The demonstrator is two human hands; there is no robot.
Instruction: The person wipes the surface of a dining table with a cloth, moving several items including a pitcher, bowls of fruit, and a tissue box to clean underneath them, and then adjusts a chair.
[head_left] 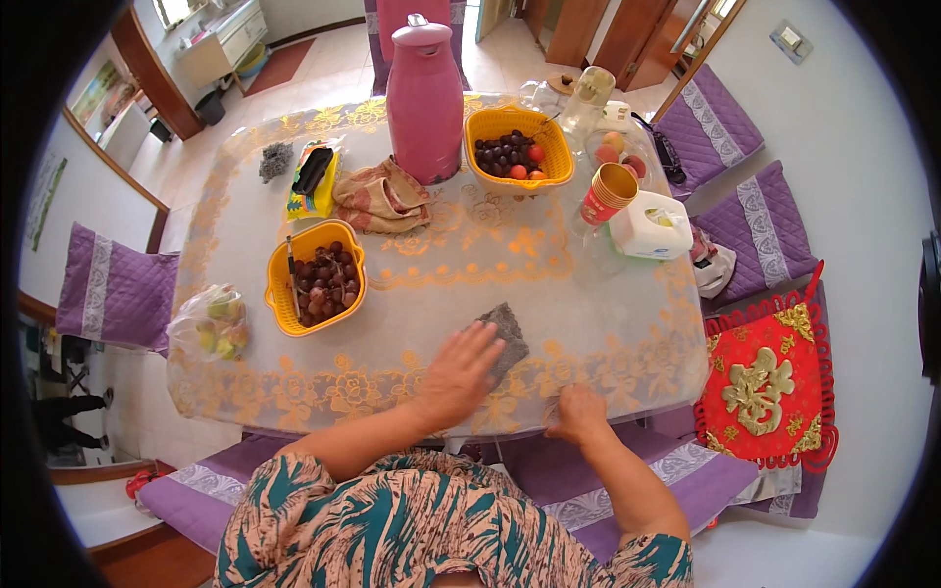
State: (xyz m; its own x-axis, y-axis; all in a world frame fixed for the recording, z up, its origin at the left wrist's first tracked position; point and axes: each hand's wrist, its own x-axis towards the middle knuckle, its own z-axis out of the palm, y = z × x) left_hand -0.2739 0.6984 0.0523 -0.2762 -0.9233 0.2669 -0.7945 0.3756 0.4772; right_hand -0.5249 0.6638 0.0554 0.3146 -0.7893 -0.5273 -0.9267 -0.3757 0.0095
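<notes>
Pressing grey cloth (pixel 505 336) flat under open left hand (pixel 459 377), right hand (pixel 578 412) gripping table (pixel 627 333) edge

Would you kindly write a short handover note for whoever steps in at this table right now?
Left hand: flat on the grey cleaning cloth, pressing it to the tablecloth near the front edge.
Right hand: gripping the tablecloth's front edge, holding nothing else.
Two yellow fruit baskets and a pink thermos stand farther back.
Wiping is under way at the near edge; how much has been wiped cannot be told.
</notes>
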